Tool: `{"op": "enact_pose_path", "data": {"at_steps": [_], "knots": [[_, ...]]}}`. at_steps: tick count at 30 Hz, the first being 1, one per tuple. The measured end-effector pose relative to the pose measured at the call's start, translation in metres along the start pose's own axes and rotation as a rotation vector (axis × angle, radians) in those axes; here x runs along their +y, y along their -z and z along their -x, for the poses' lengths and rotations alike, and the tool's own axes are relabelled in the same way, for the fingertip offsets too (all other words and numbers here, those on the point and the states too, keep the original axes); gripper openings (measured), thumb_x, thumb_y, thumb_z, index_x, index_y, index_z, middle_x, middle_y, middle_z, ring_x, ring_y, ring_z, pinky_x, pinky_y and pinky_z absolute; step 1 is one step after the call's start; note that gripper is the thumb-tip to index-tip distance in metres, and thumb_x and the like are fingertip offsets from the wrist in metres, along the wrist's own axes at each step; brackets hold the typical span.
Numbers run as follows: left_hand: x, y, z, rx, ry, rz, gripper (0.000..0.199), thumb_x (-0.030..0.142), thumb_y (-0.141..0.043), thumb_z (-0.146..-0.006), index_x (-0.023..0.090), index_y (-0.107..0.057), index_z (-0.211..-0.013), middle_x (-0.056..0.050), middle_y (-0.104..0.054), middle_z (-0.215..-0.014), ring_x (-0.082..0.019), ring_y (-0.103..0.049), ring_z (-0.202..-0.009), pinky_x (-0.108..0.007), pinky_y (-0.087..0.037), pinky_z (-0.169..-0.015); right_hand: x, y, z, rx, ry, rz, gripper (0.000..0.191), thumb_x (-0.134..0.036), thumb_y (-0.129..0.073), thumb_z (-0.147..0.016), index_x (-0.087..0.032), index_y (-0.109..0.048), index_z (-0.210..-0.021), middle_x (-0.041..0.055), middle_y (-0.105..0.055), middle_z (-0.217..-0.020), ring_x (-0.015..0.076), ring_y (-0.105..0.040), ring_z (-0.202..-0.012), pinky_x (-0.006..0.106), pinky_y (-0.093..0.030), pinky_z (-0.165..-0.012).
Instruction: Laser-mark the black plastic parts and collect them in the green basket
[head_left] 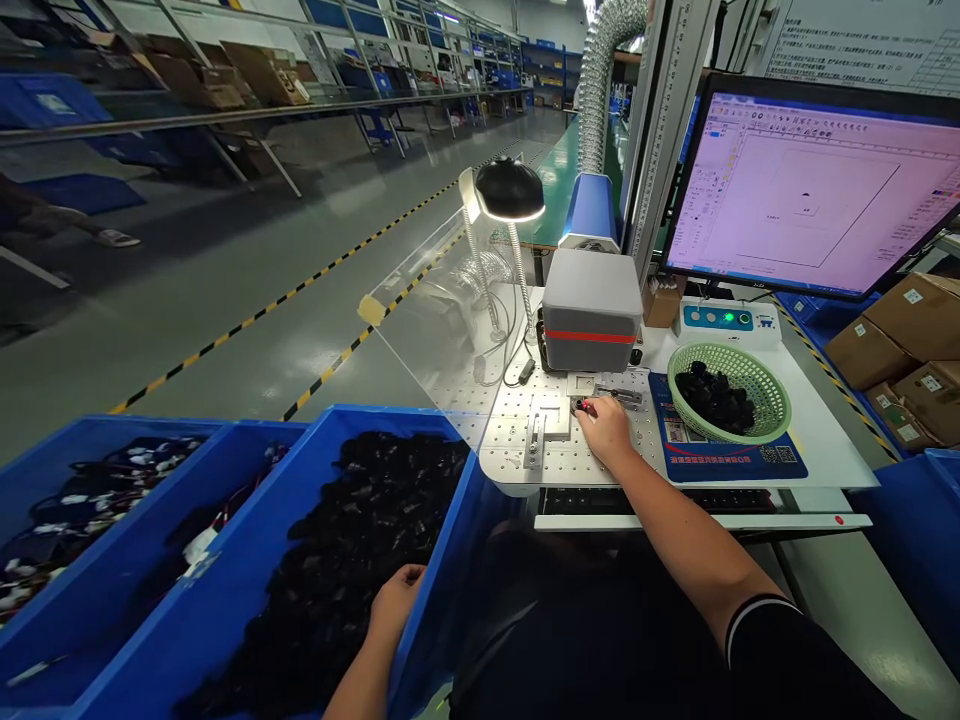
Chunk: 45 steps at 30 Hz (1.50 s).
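Note:
My right hand (pixel 606 430) reaches onto the perforated metal work plate (pixel 502 445). Its fingertips pinch a small black part (pixel 578 405) at a metal fixture (pixel 555 416), just below the grey head of a machine (pixel 592 310); a spot of red light shows by the fingers. My left hand (pixel 396 603) is lowered into a blue bin (pixel 442 560), close to its right wall. Its fingers are curled together, and what they hold, if anything, cannot be made out. A heap of small black parts (pixel 352 530) fills much of this bin.
A green basket (pixel 776 405) holding black pieces rests on a blue mat (pixel 739 460) to the right. Behind it stands a monitor (pixel 810 190). A lit lamp (pixel 511 190) and a clear panel (pixel 427 330) are left of the machine. Another blue bin (pixel 52 435) holds wired parts.

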<state>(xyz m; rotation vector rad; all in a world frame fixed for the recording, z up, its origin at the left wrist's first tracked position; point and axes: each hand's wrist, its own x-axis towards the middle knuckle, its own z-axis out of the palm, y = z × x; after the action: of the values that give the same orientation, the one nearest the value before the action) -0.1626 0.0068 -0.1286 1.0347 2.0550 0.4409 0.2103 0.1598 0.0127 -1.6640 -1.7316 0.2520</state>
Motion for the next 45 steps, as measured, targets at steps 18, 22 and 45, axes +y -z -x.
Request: {"op": "enact_pose_path", "data": {"at_steps": [18,22,45], "knots": [[0.009,0.003,0.007,-0.005,0.039,0.004,0.014,0.032,-0.06,-0.068,0.02,-0.064,-0.066,-0.007,-0.068,-0.063,-0.029,-0.066,-0.07,-0.033,-0.044,-0.063,-0.003,0.005,0.0,-0.016,-0.018,-0.021,0.014,-0.024,-0.066,-0.086,-0.019,-0.072,-0.097,0.006,-0.066,-0.093,0.0216,-0.058,-0.093,0.034,-0.045,-0.086],[0.007,0.003,0.006,-0.007,0.038,0.002,0.015,0.034,-0.061,-0.068,0.02,-0.064,-0.067,-0.007,-0.068,-0.064,-0.029,-0.066,-0.07,-0.033,-0.045,-0.063,-0.002,0.004,0.0,-0.018,-0.014,-0.032,0.015,-0.025,-0.065,-0.086,-0.02,-0.072,-0.098,0.0064,-0.067,-0.096,0.0221,-0.058,-0.095,0.035,-0.046,-0.088],[-0.009,-0.003,-0.009,0.013,0.009,-0.036,0.013,0.033,-0.06,-0.069,0.02,-0.065,-0.068,-0.005,-0.07,-0.065,-0.027,-0.067,-0.072,-0.03,-0.045,-0.061,0.002,0.02,0.022,-0.016,-0.067,-0.071,0.027,-0.027,-0.066,-0.083,-0.018,-0.068,-0.108,0.0065,-0.066,-0.093,0.0223,-0.059,-0.09,0.035,-0.048,-0.082]]}}
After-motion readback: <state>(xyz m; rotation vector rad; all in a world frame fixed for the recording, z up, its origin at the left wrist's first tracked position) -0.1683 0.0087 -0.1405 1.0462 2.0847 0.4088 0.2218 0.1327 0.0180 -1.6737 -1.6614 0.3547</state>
